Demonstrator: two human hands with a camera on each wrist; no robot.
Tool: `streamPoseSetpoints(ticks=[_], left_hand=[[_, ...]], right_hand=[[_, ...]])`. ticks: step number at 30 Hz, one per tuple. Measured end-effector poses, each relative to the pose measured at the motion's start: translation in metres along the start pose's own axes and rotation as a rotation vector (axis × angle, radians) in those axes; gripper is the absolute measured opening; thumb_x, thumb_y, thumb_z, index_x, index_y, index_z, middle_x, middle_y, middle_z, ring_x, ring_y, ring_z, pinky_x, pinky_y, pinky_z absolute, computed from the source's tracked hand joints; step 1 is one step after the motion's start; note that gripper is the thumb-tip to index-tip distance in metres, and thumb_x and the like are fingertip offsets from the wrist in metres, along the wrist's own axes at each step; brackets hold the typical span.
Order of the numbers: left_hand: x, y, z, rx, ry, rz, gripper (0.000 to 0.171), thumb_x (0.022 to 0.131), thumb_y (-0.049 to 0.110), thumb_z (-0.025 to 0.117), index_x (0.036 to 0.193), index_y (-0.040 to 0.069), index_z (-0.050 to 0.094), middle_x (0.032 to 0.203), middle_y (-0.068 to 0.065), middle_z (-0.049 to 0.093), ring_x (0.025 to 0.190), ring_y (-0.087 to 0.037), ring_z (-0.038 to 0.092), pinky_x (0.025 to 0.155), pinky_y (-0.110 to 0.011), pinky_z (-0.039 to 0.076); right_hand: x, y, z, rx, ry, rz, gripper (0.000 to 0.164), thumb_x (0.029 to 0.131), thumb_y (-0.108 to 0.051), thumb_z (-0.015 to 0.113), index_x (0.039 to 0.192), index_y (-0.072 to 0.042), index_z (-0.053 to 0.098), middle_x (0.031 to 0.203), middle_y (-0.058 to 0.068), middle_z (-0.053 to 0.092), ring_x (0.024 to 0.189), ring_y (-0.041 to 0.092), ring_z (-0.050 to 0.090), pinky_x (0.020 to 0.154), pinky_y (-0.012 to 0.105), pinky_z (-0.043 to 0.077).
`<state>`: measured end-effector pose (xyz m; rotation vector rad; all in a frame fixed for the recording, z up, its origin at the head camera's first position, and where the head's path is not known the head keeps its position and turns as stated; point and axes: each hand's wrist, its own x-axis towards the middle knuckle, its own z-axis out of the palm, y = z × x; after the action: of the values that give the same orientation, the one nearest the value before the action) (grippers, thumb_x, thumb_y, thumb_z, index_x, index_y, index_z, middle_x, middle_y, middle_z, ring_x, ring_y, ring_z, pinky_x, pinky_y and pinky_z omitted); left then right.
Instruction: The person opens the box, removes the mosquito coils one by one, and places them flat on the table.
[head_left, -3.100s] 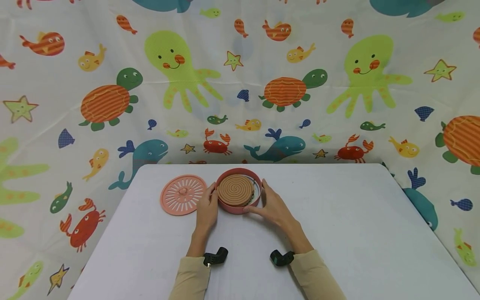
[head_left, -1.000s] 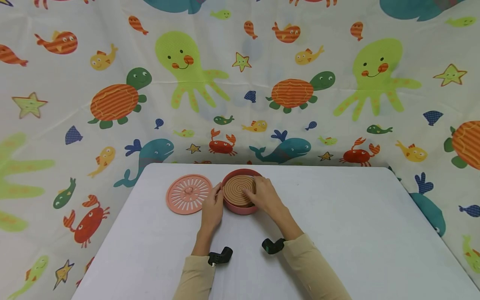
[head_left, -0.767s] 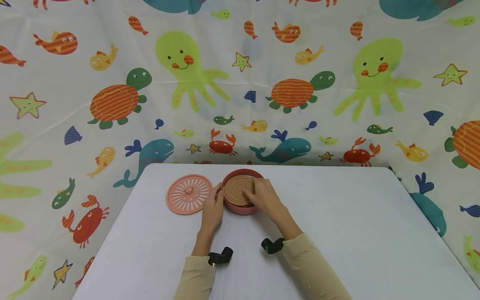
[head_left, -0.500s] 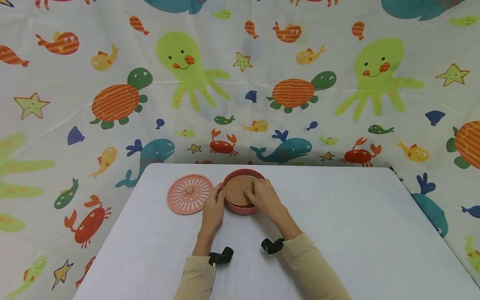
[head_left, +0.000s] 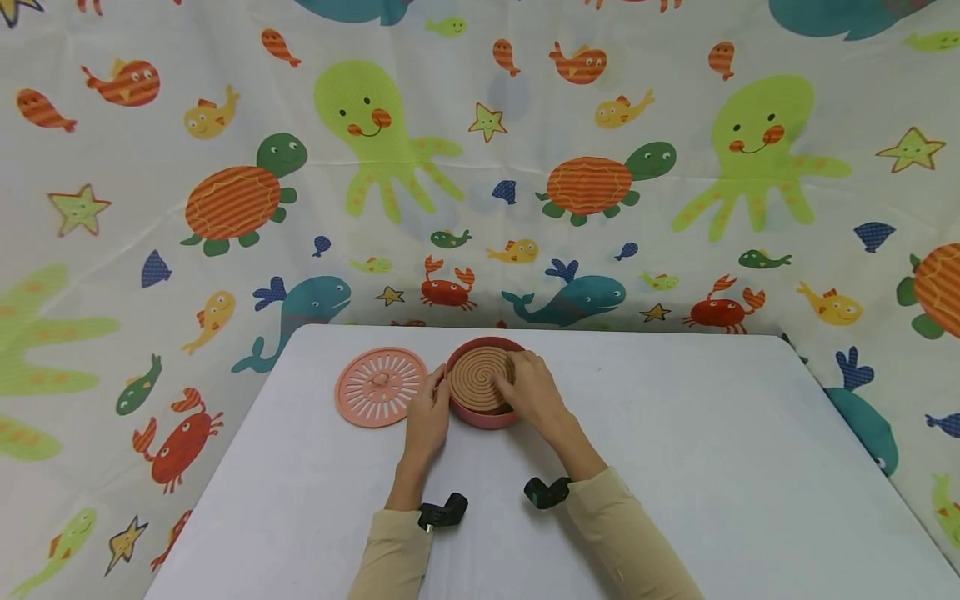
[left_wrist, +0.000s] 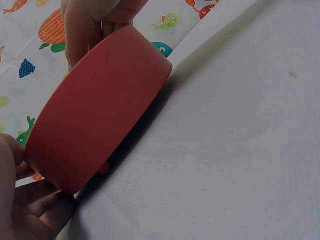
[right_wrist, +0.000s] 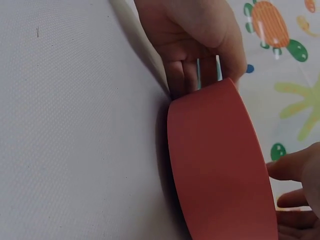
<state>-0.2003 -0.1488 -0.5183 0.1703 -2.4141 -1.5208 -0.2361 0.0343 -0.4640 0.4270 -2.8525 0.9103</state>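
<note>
A stack of brown mosquito coils sits inside a round red tin near the table's far edge. My left hand holds the tin's left side; the left wrist view shows its fingers curled against the wall. Over the tin's right rim, my right hand grips the coils, thumb on the spiral's top and fingers at their far right edge. Those fingertips are partly hidden. Both wrist views show mostly the outer wall of the tin, so the coils are out of sight there.
A pink slotted round lid lies flat just left of the tin, close to the left hand. Behind the white table hangs a curtain printed with sea animals. Each wrist wears a black camera.
About three seconds ago the right hand spanned the tin's outer right side; it has since moved in over the rim onto the coils. The left hand keeps its place. The view shifted slightly.
</note>
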Motion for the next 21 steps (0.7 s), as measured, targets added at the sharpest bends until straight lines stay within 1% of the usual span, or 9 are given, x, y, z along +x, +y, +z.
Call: streamPoseSetpoints(ticks=[6, 11, 13, 16, 21], left_hand=[[0.0000, 0.0002, 0.0003, -0.011, 0.007, 0.010, 0.042, 0.106, 0.024, 0.047, 0.143, 0.008, 0.055, 0.142, -0.013, 0.060, 0.126, -0.030, 0.062, 0.103, -0.049, 0.052], [0.0006, -0.0004, -0.0003, -0.006, 0.004, 0.006, 0.042, 0.106, 0.025, 0.047, 0.143, 0.008, 0.055, 0.143, -0.013, 0.060, 0.125, -0.029, 0.063, 0.102, -0.049, 0.053], [0.0007, -0.0008, -0.0003, -0.004, 0.000, 0.002, 0.042, 0.106, 0.024, 0.047, 0.144, 0.008, 0.055, 0.143, -0.013, 0.060, 0.126, -0.029, 0.062, 0.102, -0.048, 0.053], [0.0006, -0.0008, -0.0001, -0.008, -0.001, -0.005, 0.042, 0.106, 0.025, 0.047, 0.144, 0.008, 0.055, 0.143, -0.012, 0.059, 0.126, -0.029, 0.062, 0.103, -0.048, 0.052], [0.0008, -0.0002, -0.0001, -0.005, 0.003, -0.002, 0.042, 0.106, 0.024, 0.047, 0.143, 0.008, 0.055, 0.143, -0.012, 0.060, 0.127, -0.028, 0.062, 0.103, -0.047, 0.052]], right_hand=[[0.0016, 0.0012, -0.0011, 0.095, 0.035, 0.027, 0.045, 0.095, -0.020, 0.067, 0.131, 0.007, 0.059, 0.127, 0.023, 0.063, 0.122, 0.034, 0.060, 0.104, 0.046, 0.053], [0.0021, 0.0022, -0.0025, 0.200, 0.092, 0.039, 0.034, 0.096, -0.014, 0.066, 0.124, 0.005, 0.065, 0.118, 0.020, 0.066, 0.106, 0.029, 0.063, 0.090, 0.042, 0.058], [0.0023, 0.0034, -0.0020, 0.231, 0.106, 0.045, 0.031, 0.096, -0.012, 0.065, 0.122, 0.003, 0.066, 0.117, 0.019, 0.067, 0.102, 0.027, 0.064, 0.087, 0.040, 0.059], [0.0027, 0.0051, -0.0013, 0.271, 0.117, 0.065, 0.029, 0.095, -0.011, 0.066, 0.121, 0.002, 0.067, 0.118, 0.018, 0.068, 0.104, 0.027, 0.066, 0.087, 0.039, 0.060], [0.0029, 0.0048, -0.0038, 0.347, 0.109, 0.137, 0.027, 0.096, -0.012, 0.066, 0.120, -0.001, 0.069, 0.120, 0.016, 0.069, 0.104, 0.027, 0.068, 0.086, 0.039, 0.061]])
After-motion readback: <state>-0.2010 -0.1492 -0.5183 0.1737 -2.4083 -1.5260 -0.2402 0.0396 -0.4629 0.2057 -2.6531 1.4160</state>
